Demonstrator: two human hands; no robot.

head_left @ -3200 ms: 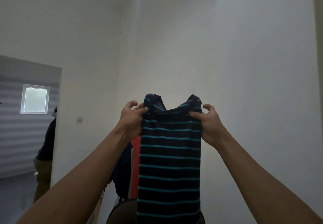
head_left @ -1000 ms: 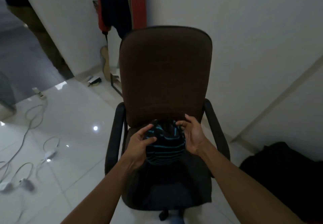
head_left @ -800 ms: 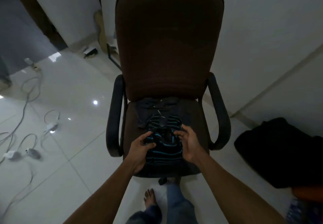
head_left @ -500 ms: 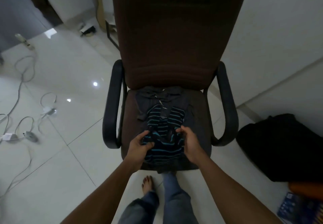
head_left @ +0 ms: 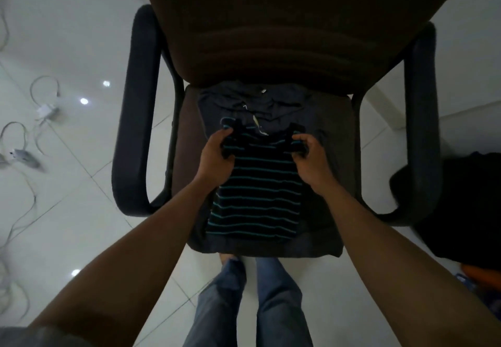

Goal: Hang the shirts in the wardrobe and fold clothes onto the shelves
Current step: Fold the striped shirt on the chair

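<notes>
Left hand [head_left: 218, 149] and right hand [head_left: 309, 154] each pinch a shoulder of the striped shirt [head_left: 257, 197], lying on the chair [head_left: 137, 103] seat. If I fold unevenly, what looks like a dark garment [head_left: 244, 100] underneath could bunch.

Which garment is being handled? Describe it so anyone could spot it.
Find the brown office chair. On its seat, over a plain dark garment, lies the striped top, its shoulders gripped by the left hand and right hand. Only it has teal stripes.

Striped shirt [head_left: 256, 192] now spread flat on chair seat [head_left: 187, 119].
</notes>
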